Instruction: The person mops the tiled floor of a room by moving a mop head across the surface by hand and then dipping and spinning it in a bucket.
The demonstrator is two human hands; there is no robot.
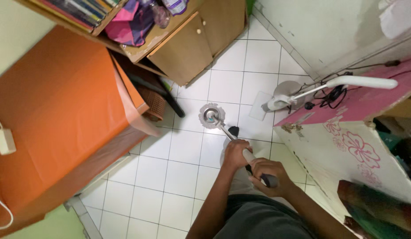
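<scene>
left hand (pixel 235 154) + right hand (pixel 268 175): grip metal mop handle (pixel 227 133) | round mop head (pixel 211 116) | glossy white tile floor (pixel 183 150)

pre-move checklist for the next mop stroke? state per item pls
1. Left hand wrapped around the mop handle: ok.
2. Right hand gripping the handle's dark upper end: ok.
3. Mop head resting on the white tile floor: ok.
4. Tiles just ahead of the mop head bare: ok.
5. Woven basket under the orange table apart from the mop head: ok.
6. Black cables by the desk lamp off the floor: cannot tell.
</scene>
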